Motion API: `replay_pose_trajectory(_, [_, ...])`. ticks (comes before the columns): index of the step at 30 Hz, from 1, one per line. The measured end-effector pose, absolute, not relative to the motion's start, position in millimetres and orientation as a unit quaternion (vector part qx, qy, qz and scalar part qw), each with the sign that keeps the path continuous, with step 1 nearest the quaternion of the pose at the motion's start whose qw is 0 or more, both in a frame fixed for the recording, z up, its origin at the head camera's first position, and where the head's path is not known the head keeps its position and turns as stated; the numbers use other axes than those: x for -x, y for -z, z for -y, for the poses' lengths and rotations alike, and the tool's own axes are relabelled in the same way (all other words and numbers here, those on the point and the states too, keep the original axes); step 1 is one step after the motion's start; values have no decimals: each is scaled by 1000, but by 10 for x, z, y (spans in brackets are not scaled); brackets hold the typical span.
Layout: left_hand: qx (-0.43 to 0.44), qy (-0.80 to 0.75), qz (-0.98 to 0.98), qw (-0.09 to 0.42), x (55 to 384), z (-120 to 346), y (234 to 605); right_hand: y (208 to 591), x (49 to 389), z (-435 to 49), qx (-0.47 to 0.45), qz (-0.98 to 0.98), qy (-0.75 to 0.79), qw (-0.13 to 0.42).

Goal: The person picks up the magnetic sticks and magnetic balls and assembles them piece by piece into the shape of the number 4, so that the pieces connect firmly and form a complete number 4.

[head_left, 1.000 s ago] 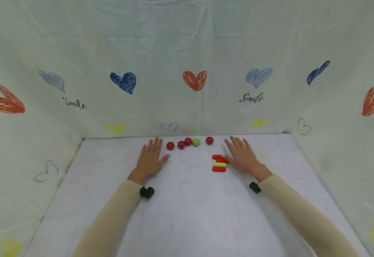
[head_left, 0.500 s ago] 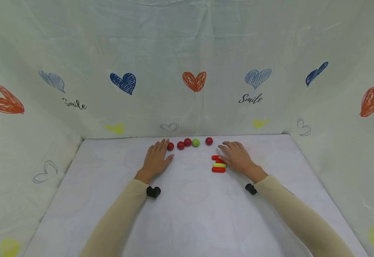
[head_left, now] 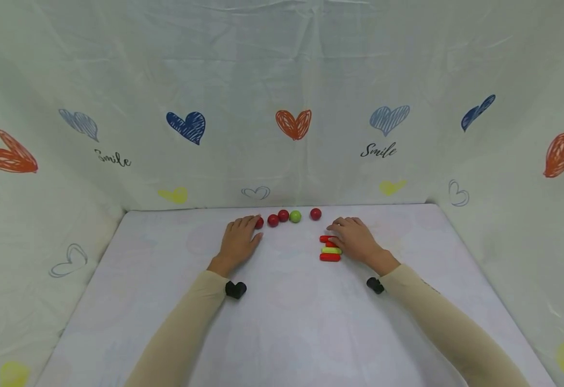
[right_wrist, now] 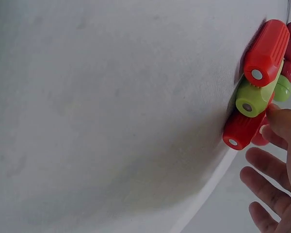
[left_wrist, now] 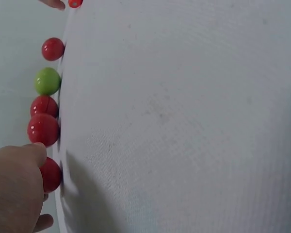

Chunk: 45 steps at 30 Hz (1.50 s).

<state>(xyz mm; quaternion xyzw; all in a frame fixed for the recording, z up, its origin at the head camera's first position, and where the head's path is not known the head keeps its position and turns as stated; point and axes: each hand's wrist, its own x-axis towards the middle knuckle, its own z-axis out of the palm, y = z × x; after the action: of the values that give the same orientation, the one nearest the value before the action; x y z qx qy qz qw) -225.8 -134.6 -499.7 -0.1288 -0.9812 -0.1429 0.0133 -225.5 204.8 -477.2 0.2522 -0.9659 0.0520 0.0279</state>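
My left hand (head_left: 237,239) is at the left end of a row of glossy balls, its fingertips bent over the far side of the leftmost red ball (left_wrist: 51,175). The thumb lies on the near side, seemingly with a small gap. My right hand (head_left: 355,239) hovers over short ridged plastic rods with silver-dot ends, its fingers loosely bent. Its thumb reaches the far rods; whether it touches them is unclear. A red rod (right_wrist: 266,53) lies nearest me, then a light green rod (right_wrist: 252,99), then further red rods (right_wrist: 240,131), partly hidden by the hand.
More red balls (head_left: 273,220) and a green ball (head_left: 295,216) sit in the row near the table's back edge. A separate red ball (head_left: 315,214) is right of them. White sheeting (head_left: 243,70) with printed hearts surrounds the white table (head_left: 282,322).
My left hand has slid right, and its fingers now partly cover the leftmost red ball. My right hand has shifted slightly left, its straight fingers becoming bent above the rods.
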Motion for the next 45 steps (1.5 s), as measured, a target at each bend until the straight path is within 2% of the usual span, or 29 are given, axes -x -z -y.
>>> replay_pose_trajectory(16, [119, 167, 977, 53, 2141, 1291, 4959, 4747, 2357, -1938, -271, 960, -71, -5])
replay_pose_trajectory(25, [106, 162, 979, 57, 2084, 1244, 4958, 4774, 2407, -1827, -275, 958, -74, -30])
replay_pose_trajectory(45, [122, 168, 975, 80, 1836, 1166, 4917, 4734, 2321, -1255, -350, 931, -100, 10])
